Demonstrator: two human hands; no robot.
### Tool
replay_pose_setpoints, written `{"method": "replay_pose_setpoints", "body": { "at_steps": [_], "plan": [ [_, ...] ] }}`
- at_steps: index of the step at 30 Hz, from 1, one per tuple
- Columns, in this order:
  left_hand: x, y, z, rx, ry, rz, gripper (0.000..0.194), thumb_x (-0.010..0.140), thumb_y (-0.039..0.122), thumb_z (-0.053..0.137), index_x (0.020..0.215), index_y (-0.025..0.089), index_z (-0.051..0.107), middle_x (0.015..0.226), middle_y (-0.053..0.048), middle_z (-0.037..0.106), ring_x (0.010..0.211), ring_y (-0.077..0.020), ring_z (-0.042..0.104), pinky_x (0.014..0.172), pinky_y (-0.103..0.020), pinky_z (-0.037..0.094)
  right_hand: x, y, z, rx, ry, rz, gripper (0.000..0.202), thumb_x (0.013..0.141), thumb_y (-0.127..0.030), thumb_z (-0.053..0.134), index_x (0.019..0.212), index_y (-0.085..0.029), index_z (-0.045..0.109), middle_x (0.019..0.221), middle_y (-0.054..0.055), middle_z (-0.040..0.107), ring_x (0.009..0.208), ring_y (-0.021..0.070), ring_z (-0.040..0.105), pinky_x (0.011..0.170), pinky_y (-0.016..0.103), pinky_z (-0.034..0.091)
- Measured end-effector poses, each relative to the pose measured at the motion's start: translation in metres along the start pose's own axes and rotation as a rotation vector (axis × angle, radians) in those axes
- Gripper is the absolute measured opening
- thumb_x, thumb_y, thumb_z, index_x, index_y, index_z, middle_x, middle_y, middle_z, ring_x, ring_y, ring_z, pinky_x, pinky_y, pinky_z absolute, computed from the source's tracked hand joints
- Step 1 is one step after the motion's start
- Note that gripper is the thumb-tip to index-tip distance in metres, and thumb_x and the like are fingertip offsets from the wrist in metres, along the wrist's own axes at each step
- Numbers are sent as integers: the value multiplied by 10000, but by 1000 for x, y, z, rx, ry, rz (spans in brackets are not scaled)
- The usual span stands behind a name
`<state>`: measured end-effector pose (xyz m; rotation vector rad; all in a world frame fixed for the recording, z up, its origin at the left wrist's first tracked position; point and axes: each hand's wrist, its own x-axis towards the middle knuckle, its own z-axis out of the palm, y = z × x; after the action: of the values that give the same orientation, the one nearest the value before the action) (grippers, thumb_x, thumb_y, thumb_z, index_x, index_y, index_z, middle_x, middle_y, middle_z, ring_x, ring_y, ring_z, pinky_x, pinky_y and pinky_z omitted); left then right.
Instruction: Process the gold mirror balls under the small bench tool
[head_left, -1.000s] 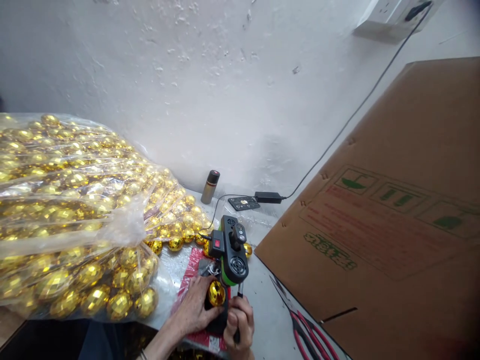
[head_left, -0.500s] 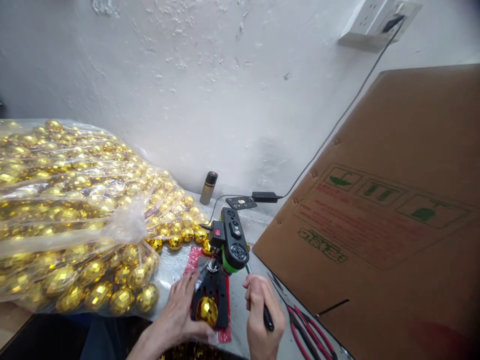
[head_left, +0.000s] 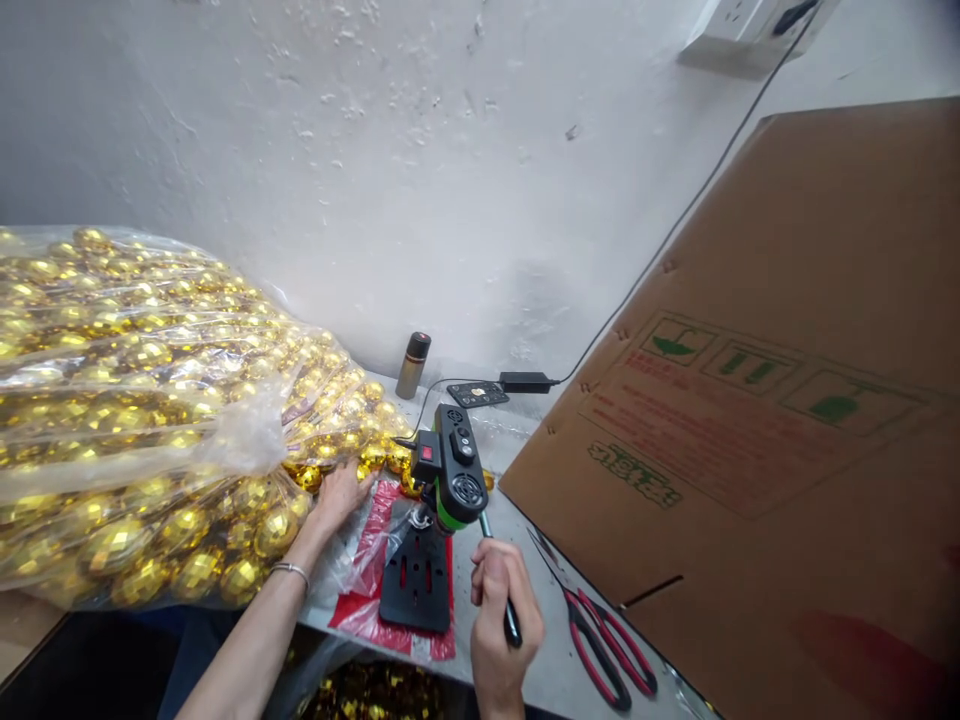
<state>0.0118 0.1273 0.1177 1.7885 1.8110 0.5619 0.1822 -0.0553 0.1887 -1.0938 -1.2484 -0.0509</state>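
Note:
A small black and green bench drill press (head_left: 459,465) stands on the table, its slotted black base plate (head_left: 417,590) bare. My right hand (head_left: 501,610) is wrapped round the black-gripped lever (head_left: 512,622) on the press's right side. My left hand (head_left: 343,497) reaches forward to the shiny gold faceted balls (head_left: 373,458) at the mouth of a clear plastic bag (head_left: 244,435). Its fingers are stretched out and touch the balls; their tips are partly hidden among them. Under the base plate lies red plastic wrapping (head_left: 367,605).
Red-handled scissors (head_left: 600,640) lie right of my right hand, beside a large cardboard box (head_left: 750,400). Behind the press are a dark bottle (head_left: 414,365), a phone-like black slab (head_left: 478,394) and a power adapter (head_left: 525,382) with its cord. More gold balls (head_left: 375,695) sit below the table edge.
The gold ball that was on the base plate is no longer there. My left hand has moved from beside the plate up and left to the balls at the bag. My right hand keeps the lever.

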Motion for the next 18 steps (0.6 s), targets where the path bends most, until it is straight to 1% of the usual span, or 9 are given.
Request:
{"method": "replay_pose_setpoints", "body": {
  "at_steps": [3, 5, 7, 8, 11, 13, 14, 16, 18],
  "plan": [
    [-8, -1, -2, -94, -44, 5, 424, 904, 354, 686, 1265, 138, 636, 1181, -187, 785, 1160, -356, 737, 978, -406, 547, 1, -2, 0, 6, -2, 13, 340, 1089, -241, 480, 769, -212, 590, 694, -24, 525, 545, 108, 480, 506, 232, 401],
    [-19, 1, -3, -176, -60, 13, 510, 917, 390, 657, 1347, 128, 572, 1185, -160, 779, 1106, -316, 749, 917, -373, 570, 4, -2, 0, 3, -9, 17, 332, 1091, -249, 477, 781, -213, 594, 681, -31, 518, 526, 108, 460, 492, 238, 383],
    [-34, 4, -2, -254, -83, 42, 561, 950, 498, 602, 1371, 131, 546, 1169, -127, 774, 1042, -272, 757, 850, -338, 589, 6, -3, 0, -5, -12, 17, 327, 1091, -253, 478, 789, -214, 597, 679, -30, 529, 522, 109, 458, 490, 244, 374],
    [-42, 5, -1, -323, -117, 58, 590, 952, 567, 582, 1358, 139, 555, 1131, -108, 776, 990, -256, 760, 809, -326, 596, 7, -4, 0, -7, -10, 13, 325, 1090, -250, 478, 790, -215, 598, 683, -28, 538, 528, 111, 466, 497, 246, 378],
    [-67, 6, 6, -693, -285, 42, 724, 868, 754, 619, 1302, 174, 596, 1046, -75, 770, 844, -231, 757, 734, -331, 610, 10, -6, 0, -6, -4, -6, 321, 1088, -228, 479, 786, -217, 590, 703, -21, 565, 568, 116, 509, 534, 248, 405],
    [-79, 4, 14, -929, -367, -11, 791, 796, 790, 694, 1313, 200, 595, 1126, -82, 758, 852, -217, 760, 783, -346, 623, 12, -7, 0, -2, -11, -22, 324, 1088, -210, 473, 782, -219, 579, 708, -25, 572, 586, 112, 525, 550, 241, 414],
    [-83, 2, 19, -974, -379, -36, 819, 771, 797, 715, 1327, 209, 590, 1168, -86, 749, 867, -213, 762, 818, -354, 626, 12, -8, 0, -2, -19, -25, 319, 1088, -205, 471, 787, -219, 577, 709, -28, 573, 584, 107, 522, 548, 237, 409],
    [-88, -3, 28, -937, -377, -43, 862, 748, 801, 721, 1354, 204, 582, 1195, -96, 747, 900, -227, 763, 866, -385, 626, 12, -8, -1, -4, -31, -27, 310, 1087, -199, 469, 798, -218, 579, 710, -32, 573, 569, 100, 506, 531, 229, 396],
    [-89, -6, 37, -809, -323, 28, 840, 756, 770, 716, 1351, 189, 598, 1219, -113, 756, 1014, -280, 756, 952, -438, 608, 12, -8, -1, -5, -38, -23, 298, 1085, -196, 468, 813, -216, 587, 715, -32, 572, 557, 96, 489, 516, 225, 386]
  ]
}}
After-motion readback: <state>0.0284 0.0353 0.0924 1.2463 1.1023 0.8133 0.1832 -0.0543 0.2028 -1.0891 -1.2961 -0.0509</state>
